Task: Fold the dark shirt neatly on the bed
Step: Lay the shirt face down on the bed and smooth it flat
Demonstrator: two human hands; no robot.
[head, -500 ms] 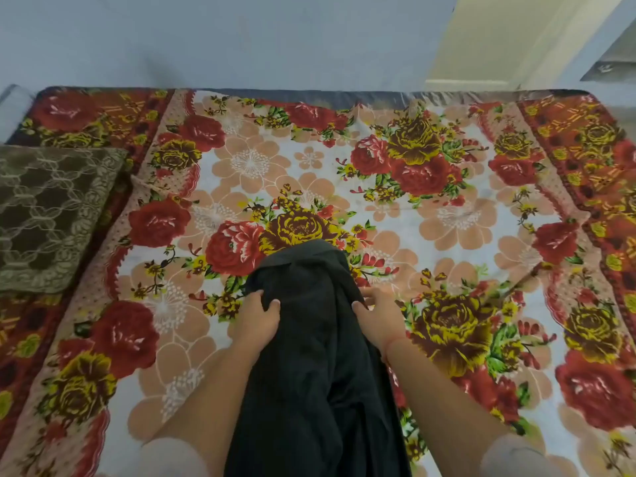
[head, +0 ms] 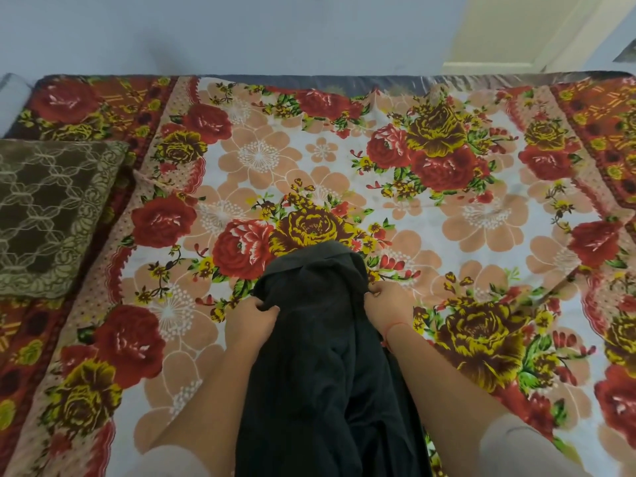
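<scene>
Dark shirt (head: pixel 323 366): lying in a long, bunched strip down the middle of the bed, running from the near edge of the view up to the yellow flower at the centre of the sheet; its far end is rounded and rumpled, and the cloth is creasing in loose folds between the two forearms.
Left hand (head: pixel 249 321): gripping the left edge of the shirt near its far end, fingers curling over a pinch of dark cloth, knuckles facing up.
Right hand (head: pixel 385 306): gripping the right edge of the shirt at about the same height, fingers closing on a fold of the fabric; a thin red thread is showing at the wrist.
Forearms: reaching in from the bottom of the view on either side of the shirt, with pale sleeves showing at the lower edge.
Floral bedsheet (head: pixel 464 218): covering the bed under the shirt, printed with red and yellow roses and peach blossoms on a white ground, with a red patterned border at the left and right.
Brown pillow (head: pixel 44 215): sitting at the left side of the bed, well apart from the shirt, patterned with pale lace-like lines.
Wall (head: pixel 241 32): rising pale blue behind the far edge of the bed.
</scene>
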